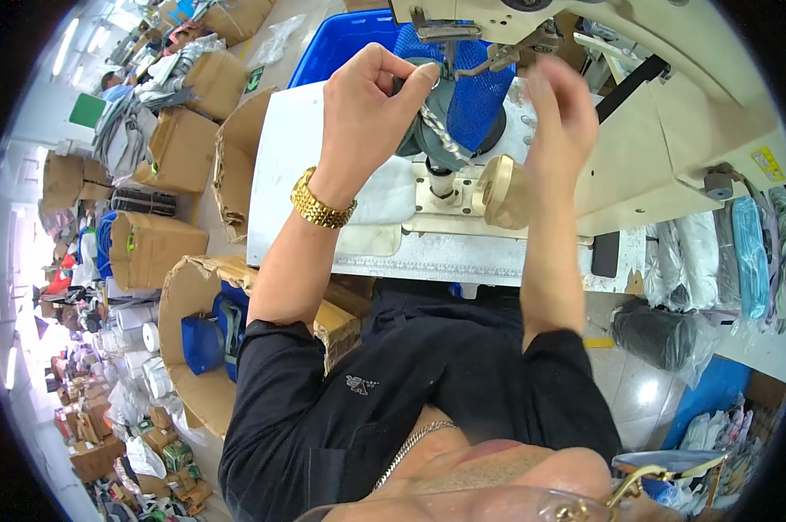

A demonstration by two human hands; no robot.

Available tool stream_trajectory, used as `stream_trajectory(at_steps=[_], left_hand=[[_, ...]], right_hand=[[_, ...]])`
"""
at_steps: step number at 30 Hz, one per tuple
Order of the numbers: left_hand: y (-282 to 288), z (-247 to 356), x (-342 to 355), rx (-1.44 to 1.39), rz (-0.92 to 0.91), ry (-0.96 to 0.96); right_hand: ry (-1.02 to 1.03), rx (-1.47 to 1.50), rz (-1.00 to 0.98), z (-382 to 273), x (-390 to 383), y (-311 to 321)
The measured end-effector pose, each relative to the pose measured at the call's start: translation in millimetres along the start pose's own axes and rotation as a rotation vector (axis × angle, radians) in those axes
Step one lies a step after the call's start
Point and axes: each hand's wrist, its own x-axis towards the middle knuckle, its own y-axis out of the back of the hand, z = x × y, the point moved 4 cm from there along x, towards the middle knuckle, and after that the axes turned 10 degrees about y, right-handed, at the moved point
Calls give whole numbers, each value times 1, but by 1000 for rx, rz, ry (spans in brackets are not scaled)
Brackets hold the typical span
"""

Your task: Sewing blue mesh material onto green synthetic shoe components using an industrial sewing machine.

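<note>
My left hand (367, 109) is closed in a pinch on the edge of a grey-green fabric piece (438, 109), beside the needle area of a cream sewing machine (623, 161). A black-and-white twisted cord (443, 137) runs across that piece. Blue mesh fabric (480, 100) hangs just behind and to the right of it. My right hand (562, 122) is raised near the machine's head, right of the fabric. Motion smears its fingers, so I cannot tell whether they hold anything. Below the fabric stands the machine's metal post (442, 181), with a round gold-coloured part (500, 193) beside it.
The white table (290, 165) has a ruler strip along its near edge. A blue bin (336, 43) stands behind it. Open cardboard boxes (232, 165) crowd the left side. Wrapped fabric rolls (697, 261) and a dark plastic-covered bundle (658, 335) lie at the right.
</note>
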Motion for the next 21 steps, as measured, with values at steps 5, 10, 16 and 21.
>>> stream_trajectory(at_steps=[5, 10, 16, 21], left_hand=[[-4, -3, 1, -57, -12, 0], [8, 25, -11, 278, 169, -345], [4, 10, -33, 463, 49, -798], [3, 4, -35, 462, 65, -846]], right_hand=[[-757, 906, -499, 16, -127, -8], [-930, 1453, -92, 49, -125, -45], [-777, 1496, -5, 37, -119, -29], [-686, 1511, -80, 33, -118, -25]])
